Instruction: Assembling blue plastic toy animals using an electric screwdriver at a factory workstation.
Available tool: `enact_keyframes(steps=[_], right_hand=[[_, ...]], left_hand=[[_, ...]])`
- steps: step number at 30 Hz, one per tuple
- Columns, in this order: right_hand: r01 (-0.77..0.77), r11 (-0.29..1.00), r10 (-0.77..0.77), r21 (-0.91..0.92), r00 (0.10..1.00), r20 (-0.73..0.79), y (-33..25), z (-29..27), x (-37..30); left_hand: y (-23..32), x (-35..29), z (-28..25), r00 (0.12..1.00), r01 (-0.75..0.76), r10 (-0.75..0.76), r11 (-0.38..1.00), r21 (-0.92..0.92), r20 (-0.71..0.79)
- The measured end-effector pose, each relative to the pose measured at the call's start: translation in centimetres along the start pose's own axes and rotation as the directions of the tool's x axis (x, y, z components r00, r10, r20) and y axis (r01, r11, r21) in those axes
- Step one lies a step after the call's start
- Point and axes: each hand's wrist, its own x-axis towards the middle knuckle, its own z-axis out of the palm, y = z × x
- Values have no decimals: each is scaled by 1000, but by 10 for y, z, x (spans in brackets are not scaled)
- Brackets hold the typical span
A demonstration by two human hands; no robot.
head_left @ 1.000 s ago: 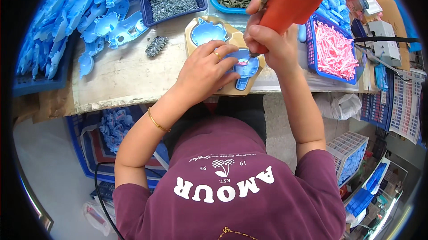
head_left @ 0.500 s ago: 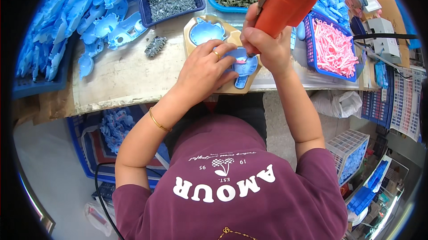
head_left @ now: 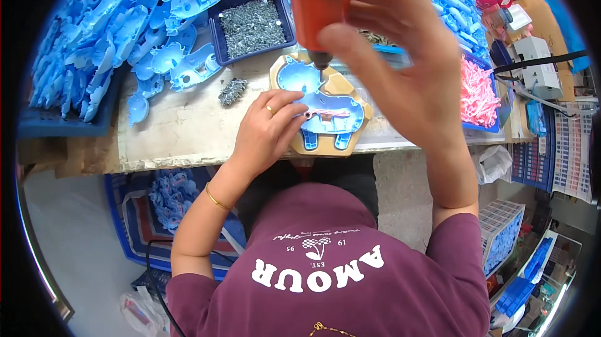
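My right hand (head_left: 410, 80) grips an orange electric screwdriver (head_left: 319, 5) held upright, its bit touching a blue plastic shell (head_left: 325, 111). The shell lies in a tan wooden jig (head_left: 363, 114) near the bench's front edge. A thin pink part (head_left: 322, 113) lies across the shell. My left hand (head_left: 266, 133) rests on the shell's left side, fingers pressing by the pink part. A ring and a gold bangle are on that hand and wrist.
A dark blue tray of small metal screws (head_left: 250, 20) sits behind the jig, with a loose screw pile (head_left: 233, 91) on the bench. Heaps of blue shells (head_left: 119, 30) fill the left. A tray of pink parts (head_left: 477, 93) stands at the right.
The view has shifted closer to the bench. My right hand has swung the screwdriver upright over the shell's upper part. My left hand stays on the shell.
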Motion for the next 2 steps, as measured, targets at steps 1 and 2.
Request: enact_keyframes(steps=[1, 2], right_hand=[[-400, 917, 398, 2, 914, 73, -14, -9, 2], [-732, 680, 728, -37, 670, 143, -59, -28, 17]], left_hand=[[-1, -4, -3, 1000, 12, -12, 1000, 5, 3], [-2, -8, -5, 1000, 25, -25, 1000, 13, -7]])
